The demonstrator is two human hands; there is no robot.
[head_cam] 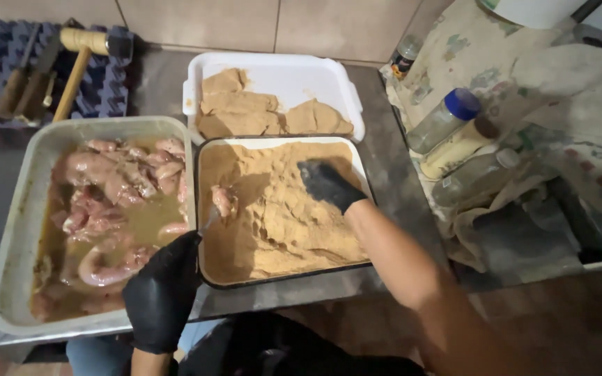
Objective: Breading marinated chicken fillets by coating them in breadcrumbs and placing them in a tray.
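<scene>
1. A small pink piece of raw chicken [224, 200] lies on the crumbs at the left side of the breadcrumb tray [283, 277].
2. The left hand [164, 292], in a black glove, is at the near left corner of that tray. It holds a thin metal tool [210, 221], maybe a fork, that points at the chicken piece. The fingers are curled tight around it. I cannot tell if the tip touches the meat.
3. The right hand [329, 184], also in a black glove, rests on the heap of breadcrumbs [294, 230] in the middle of the tray. Its fingers are bent and close together, pressed down into the crumbs. I cannot tell if they hold any.
4. Just left of the crumb tray is a big grey tub [15, 230]. It is full of raw chicken pieces [113, 202] in brown, wet sauce.
5. Behind the crumb tray is a white tray [301, 73]. Flat breaded cutlets [259, 115] lie in it, all coated.
6. At the far left is a blue mat [106, 87] with a wooden mallet [78, 59] and knives [26, 87] on it.
7. On the right lies a patterned cloth [559, 90]. On it is a clear bottle with a blue cap [446, 118] and more bottles [475, 170] next to it.
</scene>
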